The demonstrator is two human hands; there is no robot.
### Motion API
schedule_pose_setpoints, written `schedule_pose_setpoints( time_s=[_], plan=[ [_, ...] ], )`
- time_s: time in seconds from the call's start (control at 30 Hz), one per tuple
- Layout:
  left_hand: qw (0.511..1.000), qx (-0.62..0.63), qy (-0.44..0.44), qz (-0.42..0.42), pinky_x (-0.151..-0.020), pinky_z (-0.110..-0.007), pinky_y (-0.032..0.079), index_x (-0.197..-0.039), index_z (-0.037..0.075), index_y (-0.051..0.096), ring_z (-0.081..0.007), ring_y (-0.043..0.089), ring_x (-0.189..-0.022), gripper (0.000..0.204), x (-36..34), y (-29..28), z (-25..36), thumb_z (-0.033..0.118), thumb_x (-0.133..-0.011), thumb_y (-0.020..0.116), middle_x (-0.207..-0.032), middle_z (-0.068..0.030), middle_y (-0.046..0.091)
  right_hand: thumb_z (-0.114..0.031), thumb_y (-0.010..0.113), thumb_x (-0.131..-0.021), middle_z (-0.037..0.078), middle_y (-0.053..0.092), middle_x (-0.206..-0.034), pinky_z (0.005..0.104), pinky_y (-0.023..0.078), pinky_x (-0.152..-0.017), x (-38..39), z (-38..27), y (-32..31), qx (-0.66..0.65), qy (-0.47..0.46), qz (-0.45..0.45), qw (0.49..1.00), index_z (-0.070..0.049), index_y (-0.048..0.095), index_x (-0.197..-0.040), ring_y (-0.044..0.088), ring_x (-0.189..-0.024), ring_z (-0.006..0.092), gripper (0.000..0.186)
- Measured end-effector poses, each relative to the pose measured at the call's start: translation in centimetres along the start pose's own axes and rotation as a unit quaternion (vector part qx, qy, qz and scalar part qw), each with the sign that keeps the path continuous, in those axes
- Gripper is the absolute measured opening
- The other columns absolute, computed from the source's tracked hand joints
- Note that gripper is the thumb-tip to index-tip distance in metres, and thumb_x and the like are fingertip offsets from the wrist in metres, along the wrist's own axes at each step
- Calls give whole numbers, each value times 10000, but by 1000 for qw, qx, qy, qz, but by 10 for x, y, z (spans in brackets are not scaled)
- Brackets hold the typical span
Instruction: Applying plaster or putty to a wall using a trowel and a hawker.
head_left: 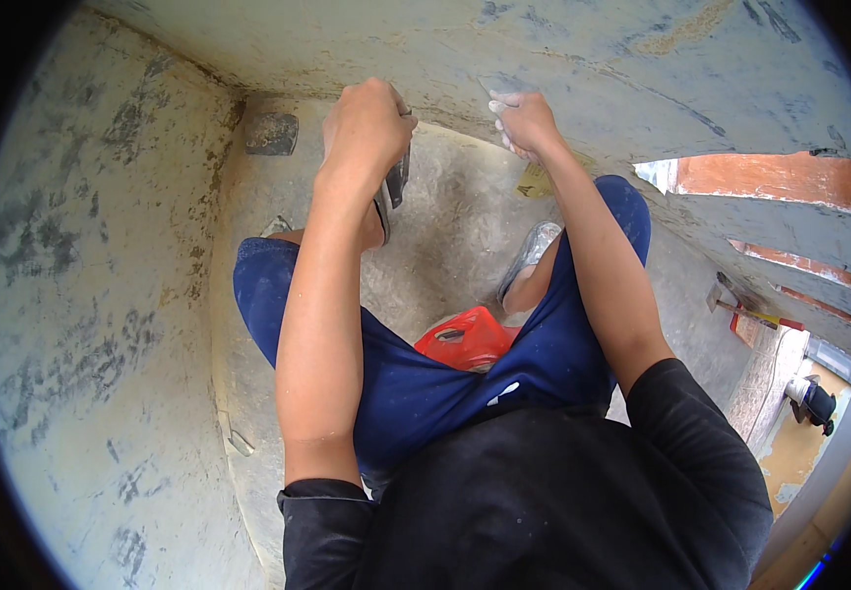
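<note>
L. hand (366, 128) closed on dark flat tool (399, 184), R. hand (526, 120) curled near far wall (544, 49), contents unclear; prob. wall-surface step, next move needing steady tool ctrl.

Shirt (534, 492): black, lightly dusted
Sleeves (706, 433): black, short, loose at the hems
Shorts (416, 393): dark blue, pale specks
Mark (503, 393) on shorts: small, white, curved
Right footwear (541, 239): greyish, mottled
Right fingers (497, 106): whitish smears at tips
</note>
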State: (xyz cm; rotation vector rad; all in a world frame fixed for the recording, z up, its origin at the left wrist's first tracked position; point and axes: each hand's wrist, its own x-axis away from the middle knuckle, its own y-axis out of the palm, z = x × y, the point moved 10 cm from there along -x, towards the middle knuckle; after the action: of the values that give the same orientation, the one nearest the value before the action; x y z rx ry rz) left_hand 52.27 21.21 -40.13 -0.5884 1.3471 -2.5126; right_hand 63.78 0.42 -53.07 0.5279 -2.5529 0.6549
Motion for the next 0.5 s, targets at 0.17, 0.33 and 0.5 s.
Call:
schedule_pose_setpoints(
  time_s=[0.17, 0.33, 0.5],
  plan=[
    [1000, -11, 3, 6, -781, -416, 557, -897, 35, 774, -356, 708, -871, 184, -1, 4, -2, 170, -773, 758, -875, -198, 729, -112, 608, -950, 82, 619, -725, 315, 349, -365, -3, 2, 2, -8, 4, -3, 1000, -48, 627, -1311, 522, -470, 148, 368],
    [1000, -15, 9, 13, -765, -403, 552, -909, 36, 779, -341, 710, -833, 205, 1, 5, 0, 176, -760, 769, -848, -190, 729, -102, 607, -942, 83, 623, -712, 310, 361, -380, -11, 4, 3, -25, 7, -14, 1000, -35, 636, -1296, 527, -471, 152, 361],
    [1000, -20, 10, 13, -768, -406, 553, -914, 40, 780, -339, 712, -832, 207, -1, 4, -3, 180, -763, 762, -853, -190, 729, -95, 607, -937, 90, 629, -720, 316, 375, -389, -7, -2, 5, 7, -7, 1, 1000, -30, 635, -1295, 541, -479, 158, 365]
  ],
)
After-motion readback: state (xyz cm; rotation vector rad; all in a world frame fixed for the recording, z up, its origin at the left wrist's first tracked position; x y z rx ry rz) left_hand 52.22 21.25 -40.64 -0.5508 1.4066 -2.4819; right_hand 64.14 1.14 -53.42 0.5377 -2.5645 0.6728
